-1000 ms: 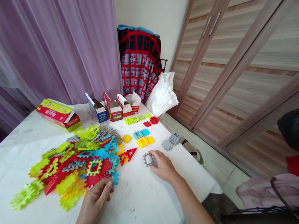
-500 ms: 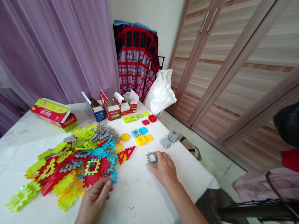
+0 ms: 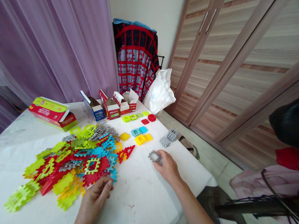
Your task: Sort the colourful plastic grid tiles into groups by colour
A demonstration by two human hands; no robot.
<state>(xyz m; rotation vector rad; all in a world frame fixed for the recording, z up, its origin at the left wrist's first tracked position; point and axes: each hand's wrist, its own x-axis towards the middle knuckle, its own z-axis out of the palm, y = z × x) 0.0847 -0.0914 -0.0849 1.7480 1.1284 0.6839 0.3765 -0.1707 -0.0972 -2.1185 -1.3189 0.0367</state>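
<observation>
My right hand (image 3: 168, 168) pinches a grey square toothed building piece (image 3: 151, 155) with an open middle, just above the white tabletop. Beyond it lie grey toothed pieces (image 3: 172, 134), some of them stacked. My left hand (image 3: 99, 191) rests at the near side of a mixed pile, its fingers curled in and no piece visible in them. Closest to those fingers are a blue toothed piece (image 3: 113, 175) and a red one (image 3: 90, 179). A lime-green square frame (image 3: 92, 165) lies on top of the pile.
Small colour groups lie right of the pile: yellow pieces (image 3: 140, 139), blue (image 3: 135, 132), red (image 3: 152, 117) and lime green (image 3: 130, 118). Several opened cardboard boxes (image 3: 113, 112) line the back. A white bag (image 3: 160, 91) stands by the table's far right edge.
My right hand has shifted slightly right with the grey piece, which now looks turned and tilted. My left hand stays in place.
</observation>
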